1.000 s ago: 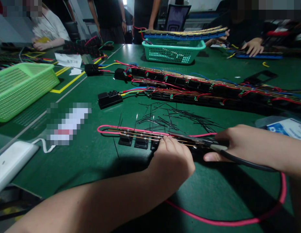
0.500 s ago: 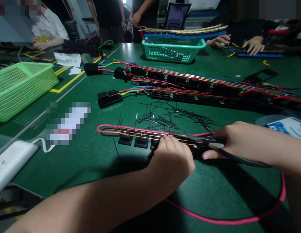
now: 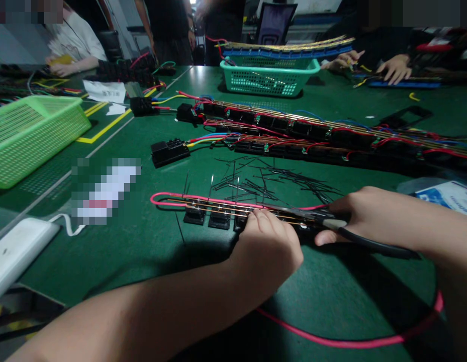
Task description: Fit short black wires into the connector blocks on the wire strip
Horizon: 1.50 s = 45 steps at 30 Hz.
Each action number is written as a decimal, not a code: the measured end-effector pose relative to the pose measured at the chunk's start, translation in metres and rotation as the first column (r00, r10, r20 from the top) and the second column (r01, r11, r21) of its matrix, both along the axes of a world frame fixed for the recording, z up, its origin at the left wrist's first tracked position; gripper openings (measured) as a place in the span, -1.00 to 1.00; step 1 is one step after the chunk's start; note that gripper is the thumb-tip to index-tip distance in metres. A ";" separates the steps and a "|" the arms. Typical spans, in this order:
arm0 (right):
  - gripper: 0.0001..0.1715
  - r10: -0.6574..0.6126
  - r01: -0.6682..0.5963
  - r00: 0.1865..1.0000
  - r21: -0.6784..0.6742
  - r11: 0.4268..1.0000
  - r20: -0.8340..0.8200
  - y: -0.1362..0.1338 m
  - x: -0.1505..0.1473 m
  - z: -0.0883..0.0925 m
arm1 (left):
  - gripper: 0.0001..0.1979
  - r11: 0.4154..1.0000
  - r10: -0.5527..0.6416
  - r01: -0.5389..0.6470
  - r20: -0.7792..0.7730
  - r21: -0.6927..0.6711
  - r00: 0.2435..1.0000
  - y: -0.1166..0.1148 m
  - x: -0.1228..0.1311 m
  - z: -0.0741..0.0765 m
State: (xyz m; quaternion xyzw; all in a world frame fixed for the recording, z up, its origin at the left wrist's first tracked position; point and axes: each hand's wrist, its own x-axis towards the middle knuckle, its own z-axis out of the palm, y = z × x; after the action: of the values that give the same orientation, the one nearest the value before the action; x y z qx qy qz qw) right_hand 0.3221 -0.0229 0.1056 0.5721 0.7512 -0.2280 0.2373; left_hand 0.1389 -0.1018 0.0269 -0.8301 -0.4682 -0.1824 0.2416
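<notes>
A strip of black blocks (image 3: 219, 221) with copper-coloured rods along its top lies on the green table. A thick red wire (image 3: 203, 196) runs along its far side, bent back in a loop at the left end. Thin black cable ties (image 3: 187, 185) stand up from the strip. My left hand (image 3: 269, 244) is closed over the middle of the strip, fingertips at the rods. At its right end, my right hand (image 3: 363, 213) is closed round pliers (image 3: 333, 223) with dark handles; their jaws point left along the rods. Its fingertips are partly hidden.
Loose cable ties (image 3: 308, 181) lie scattered beyond the strip. Farther back are long wired black assemblies (image 3: 271, 120) and a teal basket (image 3: 265, 83). A green basket (image 3: 37, 136) and white power strip (image 3: 24, 251) are at left. Co-workers' hands (image 3: 395, 69) are across the table.
My right hand and the pliers have shifted very slightly, while my left hand stays on the strip. The red wire's lower right bend sits a little lower. People behind moved.
</notes>
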 end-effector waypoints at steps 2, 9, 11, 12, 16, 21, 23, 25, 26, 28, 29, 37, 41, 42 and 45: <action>-0.35 -0.002 0.002 1.000 -0.005 1.000 0.023 0.000 0.001 0.000 | -0.71 1.000 -0.001 0.001 -0.004 0.003 1.000 0.000 0.000 0.000; -0.35 0.019 -0.019 0.999 0.017 1.000 0.038 0.004 0.006 -0.006 | -0.70 1.000 -0.007 0.007 -0.006 -0.005 1.000 0.000 0.000 0.000; -0.35 0.018 -0.019 0.999 0.025 1.000 0.037 0.005 0.007 -0.007 | -0.70 1.000 -0.005 0.005 -0.007 0.004 1.000 0.000 0.001 0.001; -0.34 0.018 -0.019 0.999 0.027 0.999 0.035 0.005 0.007 -0.007 | -0.70 1.000 -0.004 0.004 -0.007 0.005 1.000 0.000 0.001 0.001; -0.33 0.019 -0.019 0.999 0.009 1.000 0.027 0.005 0.007 -0.007 | -0.71 1.000 -0.005 0.005 -0.011 0.006 1.000 0.000 0.001 0.000; -0.34 -0.004 0.005 1.000 -0.024 1.000 0.007 0.006 0.007 -0.008 | -0.72 1.000 -0.014 0.015 -0.009 0.010 1.000 0.000 -0.001 0.000; -0.33 0.009 -0.009 1.000 -0.047 0.999 -0.008 0.008 0.008 -0.008 | -0.73 0.999 -0.026 0.025 -0.022 -0.046 0.999 0.001 -0.002 0.004; -0.32 0.035 -0.036 0.999 -0.074 0.997 -0.025 0.012 0.009 -0.006 | -0.73 0.984 -0.036 0.029 -0.039 -0.175 0.999 0.005 -0.003 0.013; -0.31 0.049 -0.052 0.998 -0.086 0.995 -0.033 0.015 0.009 -0.005 | -0.73 0.964 -0.045 0.031 -0.048 -0.263 0.998 0.008 -0.004 0.020; -0.26 0.077 -0.083 0.996 -0.119 0.989 -0.049 0.021 0.010 -0.001 | -0.73 0.883 -0.080 0.042 -0.061 -0.468 0.995 0.019 -0.009 0.037; -0.24 0.092 -0.101 0.993 -0.142 0.985 -0.068 0.025 0.011 0.001 | -0.72 0.821 -0.105 0.049 -0.067 -0.569 0.992 0.027 -0.012 0.047; -0.17 0.078 -0.109 0.990 -0.285 0.952 -0.119 0.041 0.010 0.003 | -0.77 0.461 -0.273 0.255 0.137 -0.850 0.952 0.088 -0.060 0.102; -0.19 0.100 -0.131 0.985 -0.235 0.963 -0.137 0.041 0.011 -0.004 | -0.77 0.608 0.017 0.088 0.125 -0.789 0.992 0.113 -0.085 0.094; -0.19 0.108 -0.137 0.985 -0.224 0.965 -0.137 0.040 0.011 -0.004 | -0.74 0.604 0.072 0.047 0.113 -0.796 0.991 0.118 -0.088 0.090; -0.19 0.116 -0.138 0.985 -0.182 0.973 -0.126 0.037 0.008 0.001 | -0.67 0.473 0.064 0.052 0.094 -0.880 0.994 0.129 -0.094 0.075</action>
State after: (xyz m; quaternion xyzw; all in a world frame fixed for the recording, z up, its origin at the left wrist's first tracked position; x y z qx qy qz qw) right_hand 0.3303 0.0145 0.1070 0.4834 0.7736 -0.3154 0.2616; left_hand 0.0453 0.0275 0.1016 -0.8229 -0.5111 0.0380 -0.2453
